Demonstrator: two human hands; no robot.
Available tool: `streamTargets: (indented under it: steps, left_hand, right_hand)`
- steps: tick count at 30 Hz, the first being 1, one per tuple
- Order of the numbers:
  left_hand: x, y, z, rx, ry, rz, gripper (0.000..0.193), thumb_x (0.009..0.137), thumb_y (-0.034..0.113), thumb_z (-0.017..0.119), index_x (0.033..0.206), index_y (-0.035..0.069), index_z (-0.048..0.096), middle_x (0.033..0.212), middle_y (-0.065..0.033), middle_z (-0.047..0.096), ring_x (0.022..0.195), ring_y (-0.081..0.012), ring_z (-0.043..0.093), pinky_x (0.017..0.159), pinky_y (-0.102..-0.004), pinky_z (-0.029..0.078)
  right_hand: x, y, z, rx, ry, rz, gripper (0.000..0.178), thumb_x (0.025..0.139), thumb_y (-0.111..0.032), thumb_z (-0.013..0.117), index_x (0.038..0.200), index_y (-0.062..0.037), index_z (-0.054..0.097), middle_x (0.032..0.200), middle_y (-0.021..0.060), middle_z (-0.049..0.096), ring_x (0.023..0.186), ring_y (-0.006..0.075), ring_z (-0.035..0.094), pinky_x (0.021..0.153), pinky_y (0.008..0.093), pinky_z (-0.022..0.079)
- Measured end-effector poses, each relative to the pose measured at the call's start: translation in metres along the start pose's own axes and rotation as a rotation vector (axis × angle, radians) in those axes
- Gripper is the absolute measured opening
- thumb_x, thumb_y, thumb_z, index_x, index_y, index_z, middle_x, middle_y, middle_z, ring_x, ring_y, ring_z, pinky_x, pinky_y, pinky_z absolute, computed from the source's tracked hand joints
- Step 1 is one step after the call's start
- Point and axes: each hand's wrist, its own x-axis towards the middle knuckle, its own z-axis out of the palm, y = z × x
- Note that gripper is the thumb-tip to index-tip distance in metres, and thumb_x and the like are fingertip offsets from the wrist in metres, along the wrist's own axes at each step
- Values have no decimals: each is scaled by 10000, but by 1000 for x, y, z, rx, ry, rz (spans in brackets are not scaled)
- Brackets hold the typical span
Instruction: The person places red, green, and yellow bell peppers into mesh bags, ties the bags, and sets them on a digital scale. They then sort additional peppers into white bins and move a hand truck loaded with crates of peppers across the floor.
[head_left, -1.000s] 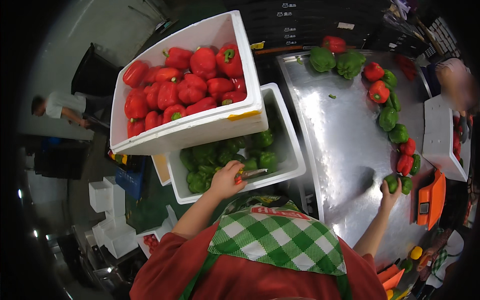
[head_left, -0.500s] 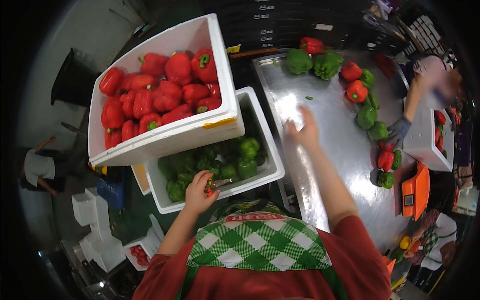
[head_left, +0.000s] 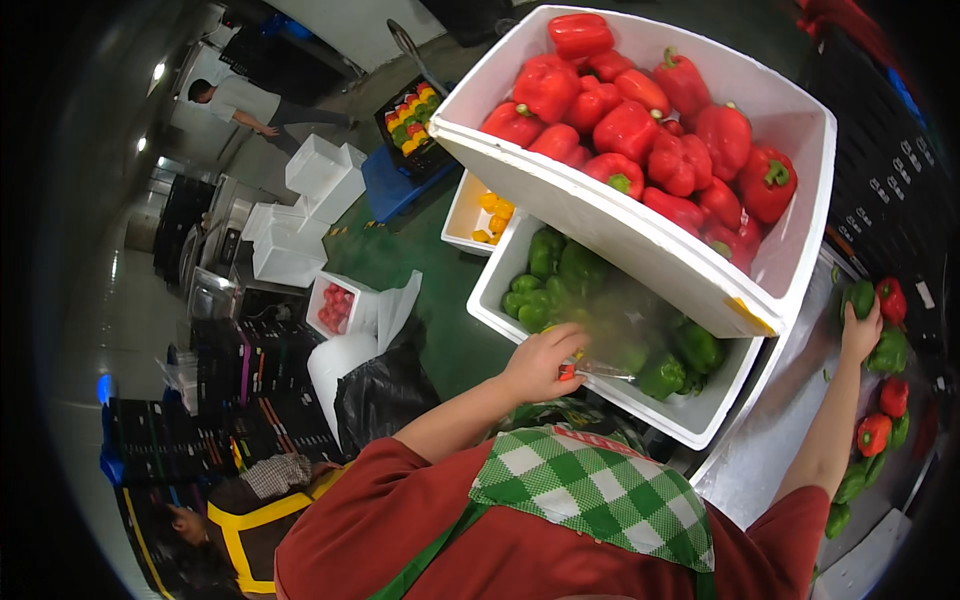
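Note:
My left hand (head_left: pixel 540 362) is closed round a pair of scissors (head_left: pixel 606 373) with red and yellow handles, their metal blades above the near side of a white foam box (head_left: pixel 683 428). Green bell peppers (head_left: pixel 660 376) lie inside that box. At the far right my right hand (head_left: pixel 861 332) grips a green bell pepper (head_left: pixel 858 297) at the metal table's end. Touching or close beside it are a red bell pepper (head_left: pixel 891 300) and another green pepper (head_left: pixel 887 351).
A second foam box (head_left: pixel 600 205), full of red bell peppers (head_left: pixel 626 131), rests tilted across the green-pepper box. More peppers lie along the metal table (head_left: pixel 760 440). Behind on the left are a small box of yellow peppers (head_left: pixel 493 215), stacked foam boxes (head_left: pixel 290 245) and a person (head_left: pixel 250 105).
The view has swung to the left. My right hand, earlier open and bare over the metal table, has reached the far peppers and taken hold of a green one. The left still holds the scissors.

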Motion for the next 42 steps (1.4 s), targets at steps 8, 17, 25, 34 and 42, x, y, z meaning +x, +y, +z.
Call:
streamTargets:
  steps: [8,17,25,34,42]
  left_hand:
    - [0,-12,8,-68,-34,54,570,683,256,748,1195,93,555,1252,-132,537,1005,-332,598,796,-414,506]
    - [17,-25,8,-11,-190,66,577,711,301,739,1216,95,551,1277,-130,532,1079,-343,579,859,-444,493]
    - [23,-23,17,16,-153,84,565,672,251,762,1176,73,576,1243,-150,550,1020,-352,607,825,-425,516]
    - [27,-24,28,72,-187,50,569,689,292,743,1190,87,569,1233,-121,557,1032,-314,597,791,-422,498]
    - [36,-30,23,53,-173,130,559,689,278,756,1186,93,580,1258,-115,551,1030,-323,604,834,-418,502]
  right_hand:
    - [-166,-128,-186,1296,-918,300,983,628,-397,862,1407,-6,407,1301,127,553,1194,259,539,1008,377,436]
    - [-207,-263,-142,898,-908,-149,509,750,-205,776,1200,-42,604,1200,174,606,1081,333,602,900,375,493]
    - [-59,-13,-75,-3,310,274,717,717,-393,781,1301,-82,505,1326,195,504,1200,376,484,1017,472,380]
    - [1,46,-49,75,122,764,990,654,-563,801,1433,-138,362,1383,248,411,1260,388,448,1006,461,420]
    - [-160,-55,-165,1539,-347,583,972,719,-452,803,1467,-90,299,1407,127,454,1271,277,473,1039,420,421]
